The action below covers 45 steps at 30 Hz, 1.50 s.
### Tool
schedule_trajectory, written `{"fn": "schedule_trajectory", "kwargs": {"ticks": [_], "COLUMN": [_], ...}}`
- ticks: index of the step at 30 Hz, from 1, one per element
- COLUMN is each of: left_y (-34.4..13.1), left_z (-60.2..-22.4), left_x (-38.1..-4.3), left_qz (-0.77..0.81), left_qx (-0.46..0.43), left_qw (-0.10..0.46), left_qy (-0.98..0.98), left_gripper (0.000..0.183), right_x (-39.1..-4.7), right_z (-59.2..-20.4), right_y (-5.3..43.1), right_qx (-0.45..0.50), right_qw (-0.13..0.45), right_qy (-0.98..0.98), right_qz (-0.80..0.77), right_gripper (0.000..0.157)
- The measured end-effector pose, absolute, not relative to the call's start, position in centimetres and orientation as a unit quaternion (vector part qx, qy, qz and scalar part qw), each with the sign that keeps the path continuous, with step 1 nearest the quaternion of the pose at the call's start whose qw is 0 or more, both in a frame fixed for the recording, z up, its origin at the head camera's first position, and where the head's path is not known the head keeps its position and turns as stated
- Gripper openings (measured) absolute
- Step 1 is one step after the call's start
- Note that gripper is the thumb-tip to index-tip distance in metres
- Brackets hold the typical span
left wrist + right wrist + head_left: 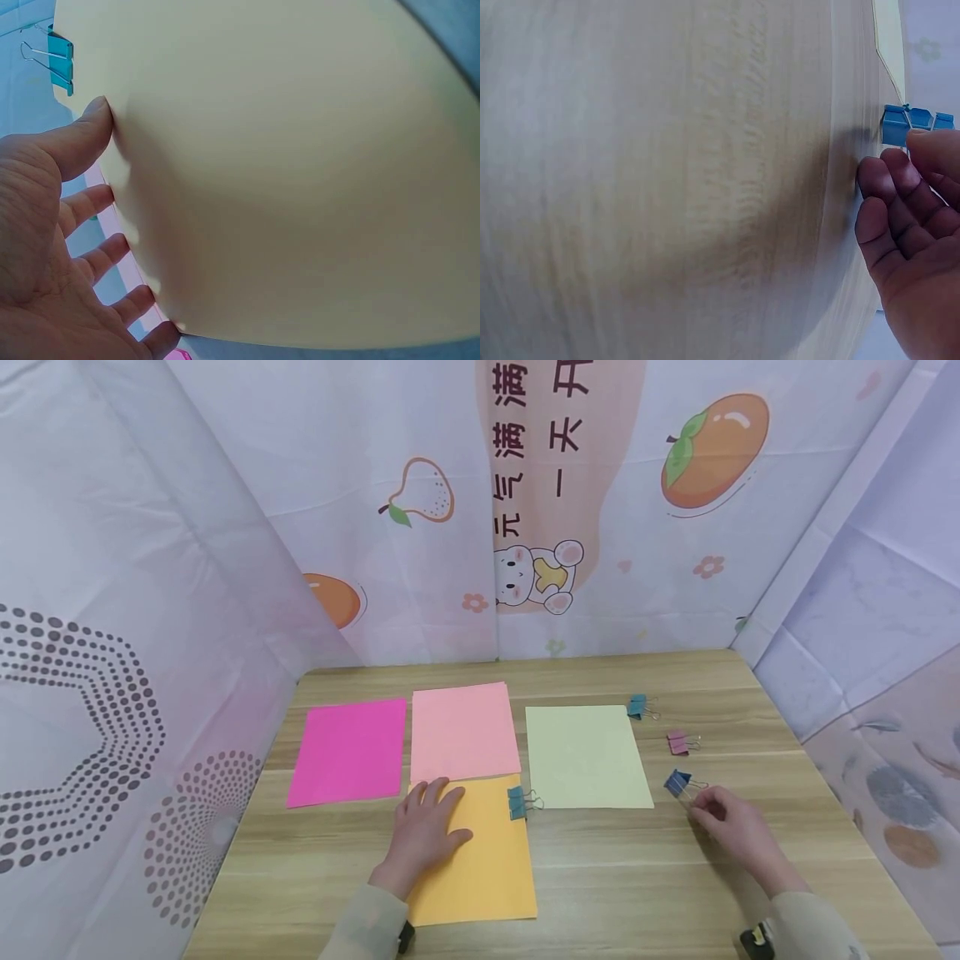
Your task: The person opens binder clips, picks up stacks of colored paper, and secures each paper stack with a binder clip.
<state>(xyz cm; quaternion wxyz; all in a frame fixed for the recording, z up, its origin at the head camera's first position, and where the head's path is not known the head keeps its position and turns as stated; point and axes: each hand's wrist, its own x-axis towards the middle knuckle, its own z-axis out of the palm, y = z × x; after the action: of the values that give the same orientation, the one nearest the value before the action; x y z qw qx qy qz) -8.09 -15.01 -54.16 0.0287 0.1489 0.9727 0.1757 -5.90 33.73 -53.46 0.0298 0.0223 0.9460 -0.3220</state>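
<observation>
My left hand [428, 827] rests, fingers spread, on a stack of orange paper [487, 868]. In the left wrist view its fingertips touch the paper near one edge. A teal binder clip [517, 803] grips that paper's upper right part, its wire handles sticking out to the right. On the right, my right hand [738, 835] pinches a wire handle of a dark blue binder clip [678, 782] between thumb and finger. The right wrist view shows this blue clip [895, 126] partly hidden behind the thumb.
Magenta paper [348, 752], pink paper [463, 731] and pale green paper [588, 756] lie in a row at the back. A second teal binder clip [637, 707] is at the green paper's corner, and a pink binder clip [678, 742] lies between it and the blue one.
</observation>
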Motion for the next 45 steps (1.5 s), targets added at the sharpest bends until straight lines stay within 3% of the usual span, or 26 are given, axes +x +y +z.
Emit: {"fn": "schedule_trajectory", "kwargs": {"ticks": [22,45], "left_y": [-14.98,-15.12], "left_z": [-54.32,-54.47], "left_x": [-8.12,-8.22], "left_qz": [0.179,0.181], "left_qx": [0.146,0.144], "left_qw": [0.029,0.033], "left_qy": [0.973,0.972], "left_gripper": [0.06,0.062], "right_x": [-5.77,-5.49], "right_z": [-53.82,-53.17], "right_y": [33.89,34.42], "right_qx": [0.023,0.048], "right_qw": [0.031,0.054], "right_qy": [0.948,0.94], "right_qz": [-0.315,-0.333], "right_gripper": [0.012,0.03]}}
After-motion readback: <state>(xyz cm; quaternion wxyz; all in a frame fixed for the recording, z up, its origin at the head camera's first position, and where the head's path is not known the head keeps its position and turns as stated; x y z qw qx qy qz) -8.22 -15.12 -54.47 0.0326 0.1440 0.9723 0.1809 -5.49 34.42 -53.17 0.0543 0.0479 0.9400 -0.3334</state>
